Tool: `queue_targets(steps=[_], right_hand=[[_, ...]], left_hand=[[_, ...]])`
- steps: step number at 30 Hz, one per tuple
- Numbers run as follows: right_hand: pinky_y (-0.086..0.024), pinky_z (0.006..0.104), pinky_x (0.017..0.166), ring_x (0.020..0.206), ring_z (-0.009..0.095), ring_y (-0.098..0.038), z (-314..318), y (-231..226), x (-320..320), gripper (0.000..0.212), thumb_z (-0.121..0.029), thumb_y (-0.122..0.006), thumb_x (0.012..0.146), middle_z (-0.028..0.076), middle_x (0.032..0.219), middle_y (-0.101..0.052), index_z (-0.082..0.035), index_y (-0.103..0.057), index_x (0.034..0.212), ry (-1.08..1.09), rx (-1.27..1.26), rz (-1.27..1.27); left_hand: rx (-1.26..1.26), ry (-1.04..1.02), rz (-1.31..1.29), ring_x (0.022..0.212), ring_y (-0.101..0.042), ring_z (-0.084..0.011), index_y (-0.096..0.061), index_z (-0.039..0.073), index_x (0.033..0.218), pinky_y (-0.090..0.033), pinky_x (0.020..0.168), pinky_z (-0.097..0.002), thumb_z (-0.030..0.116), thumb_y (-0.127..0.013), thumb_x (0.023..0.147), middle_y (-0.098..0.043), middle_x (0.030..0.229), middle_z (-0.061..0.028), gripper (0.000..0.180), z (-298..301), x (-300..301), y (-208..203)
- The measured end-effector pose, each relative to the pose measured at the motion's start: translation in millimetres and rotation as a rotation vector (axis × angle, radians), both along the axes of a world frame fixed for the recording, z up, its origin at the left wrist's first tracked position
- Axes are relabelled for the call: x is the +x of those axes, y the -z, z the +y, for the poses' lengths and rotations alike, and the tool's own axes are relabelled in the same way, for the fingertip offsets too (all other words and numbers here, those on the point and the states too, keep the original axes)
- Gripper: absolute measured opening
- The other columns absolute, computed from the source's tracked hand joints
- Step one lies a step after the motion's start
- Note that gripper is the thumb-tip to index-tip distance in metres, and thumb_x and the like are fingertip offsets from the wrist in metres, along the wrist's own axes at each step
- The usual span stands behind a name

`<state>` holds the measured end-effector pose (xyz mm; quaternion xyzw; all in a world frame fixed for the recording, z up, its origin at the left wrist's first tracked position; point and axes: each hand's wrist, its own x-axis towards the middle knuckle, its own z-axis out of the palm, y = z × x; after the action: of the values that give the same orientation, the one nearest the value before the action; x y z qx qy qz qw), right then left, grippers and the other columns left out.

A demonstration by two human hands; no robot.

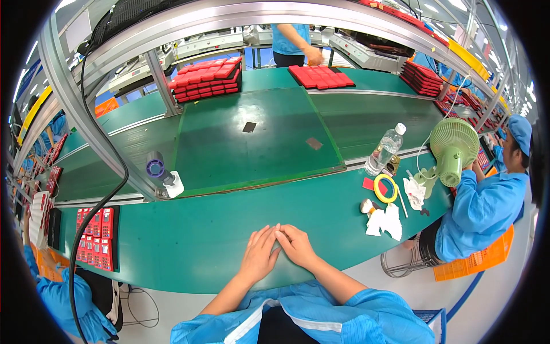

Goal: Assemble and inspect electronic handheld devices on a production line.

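Firstly, the long green bench [189, 241] is the largest thing, and it curves across the view just before the person. Behind its near strip lies a big, dark green sheet [223, 160] with brighter green edges. To the right sits a co-worker [481, 200] in a blue jacket and cap. Beyond the sheet, toward the left, rises a stack of red pieces [206, 77]. Near the right end of the bench stands a pale green fan [455, 143]; near the left end, red devices [96, 238] lie in two rows on a black base. A clear bottle [385, 150] with white cap stands left of the fan. The left hand [260, 255] and the right hand [296, 245] meet over the near middle of the bench, which is the thing closest to them; their fingers are released, loosely stretched, and touch each other. What is under the palms, I cannot tell. Well apart to the right lie crumpled white papers [392, 221], and just behind them a yellow tape ring [376, 188] overlaps a small red card [368, 183].
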<state>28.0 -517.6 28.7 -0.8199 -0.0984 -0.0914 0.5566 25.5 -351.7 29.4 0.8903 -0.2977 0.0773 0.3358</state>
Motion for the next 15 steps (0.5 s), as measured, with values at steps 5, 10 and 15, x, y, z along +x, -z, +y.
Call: queue_targets(steps=[5,10,15], right_hand=[[-0.049,0.0330,0.062,0.070,0.022,-0.062,1.0,-2.5,-0.5,0.025,-0.023,-0.059,0.102,0.014,0.090,-0.066,0.000,-0.065,0.110,0.006,0.022,0.013],[-0.048,0.0328,0.062,0.070,0.022,-0.061,1.6,1.5,0.7,0.023,-0.020,-0.060,0.101,0.012,0.089,-0.066,0.000,-0.066,0.109,0.018,0.032,-0.042],[-0.048,0.0327,0.062,0.069,0.021,-0.060,1.4,-2.5,-0.6,0.023,-0.020,-0.059,0.101,0.012,0.089,-0.066,0.000,-0.066,0.109,0.016,0.022,0.016]], left_hand=[[0.003,-0.003,0.002,0.136,-0.048,-0.0339,-0.044,0.008,0.149,-0.036,0.113,-0.0534,0.016,-0.069,0.089,-0.056,0.140,-0.0137,0.065,-0.3,-0.4,-1.6],[0.004,-0.010,0.004,0.136,-0.048,-0.0339,-0.044,0.008,0.149,-0.036,0.113,-0.0533,0.016,-0.069,0.089,-0.056,0.141,-0.0136,0.066,-0.6,-0.4,-1.6],[0.002,-0.005,0.004,0.135,-0.048,-0.0341,-0.043,0.008,0.149,-0.036,0.113,-0.0534,0.016,-0.069,0.089,-0.056,0.141,-0.0133,0.066,-0.2,-0.4,-2.7]])
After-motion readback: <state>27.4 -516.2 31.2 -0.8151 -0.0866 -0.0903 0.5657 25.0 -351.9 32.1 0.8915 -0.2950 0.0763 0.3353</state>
